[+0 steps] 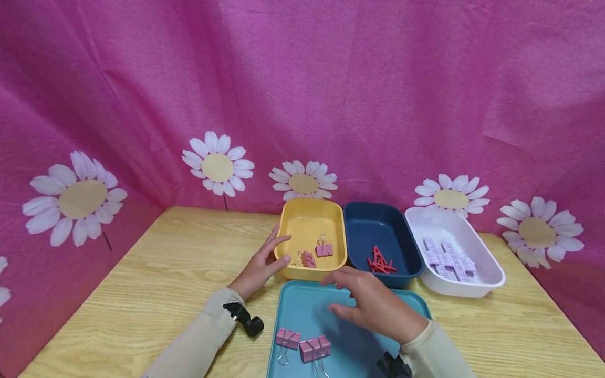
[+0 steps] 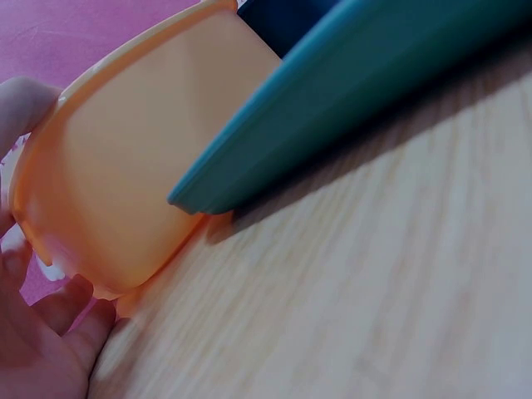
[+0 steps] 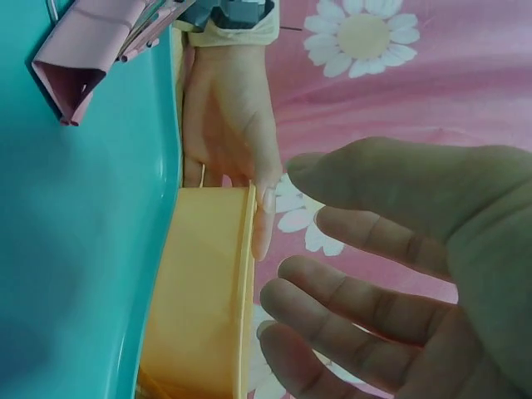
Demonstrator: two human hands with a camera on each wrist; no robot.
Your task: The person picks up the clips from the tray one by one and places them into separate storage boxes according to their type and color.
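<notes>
My left hand holds the left rim of a yellow bin, thumb over the rim and the other fingers along the outer wall. Two pink binder clips lie inside that bin, one toward the right and one near the front. Over the teal tray hovers my right hand, its fingers relaxed and apart, with nothing in them, as the right wrist view confirms. Two larger pink binder clips, a left one and a right one, rest on the tray's near left part.
Right of the yellow bin stands a navy bin with several red clips. Beside it, a white bin contains pale purple marked strips. All stand on a wooden table before a pink flowered cloth.
</notes>
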